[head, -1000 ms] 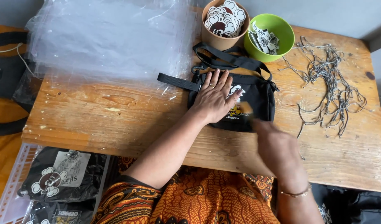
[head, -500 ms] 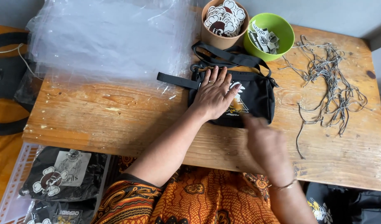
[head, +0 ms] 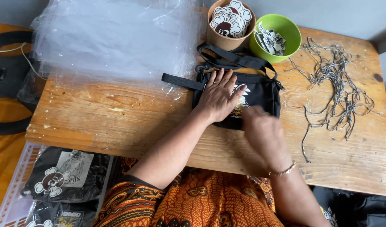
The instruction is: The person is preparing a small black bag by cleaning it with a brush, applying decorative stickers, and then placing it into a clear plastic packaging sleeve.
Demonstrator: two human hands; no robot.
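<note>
Black pouch (head: 260, 94) flat on counter (head: 117, 122), just below green bowl (head: 281, 40). Left hand (head: 220, 98) spread flat, pressing pouch; right hand (head: 264, 130) blurred, grip unclear. Could snag loose strap (head: 180, 80), dragging pouch askew.

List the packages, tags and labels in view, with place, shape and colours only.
Clear plastic bags: pile at table's far left.
Brown tub: far edge, round, holding white-and-brown cutout stickers.
Green bowl: beside it, holding black-and-white tags.
Bagged black pouches: lower left, below the table, white-and-brown print.
</note>
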